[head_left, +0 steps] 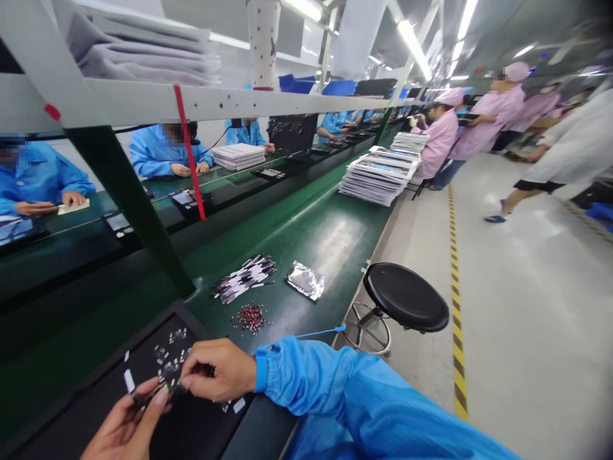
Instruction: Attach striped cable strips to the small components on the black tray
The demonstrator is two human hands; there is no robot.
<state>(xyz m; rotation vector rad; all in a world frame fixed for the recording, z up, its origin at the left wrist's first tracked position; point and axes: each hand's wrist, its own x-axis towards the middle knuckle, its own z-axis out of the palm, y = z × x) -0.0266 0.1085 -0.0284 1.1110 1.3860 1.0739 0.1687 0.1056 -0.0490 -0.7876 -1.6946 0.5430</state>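
My left hand at the bottom of the view pinches a small dark part above a black anti-static tray. My right hand, in a blue cuffed sleeve, reaches in from the right, its fingertips closed at the far end of that part. Several small white and dark components lie scattered on the tray beneath my hands. Farther up the green bench are a pile of black-and-white striped strips, a foil bag and a heap of tiny red-and-black parts.
A long green workbench runs into the distance under a grey shelf, with co-workers in blue seated across it. Stacks of flat packaged panels lie on the bench. A black stool stands on the aisle side, where people in pink and white stand.
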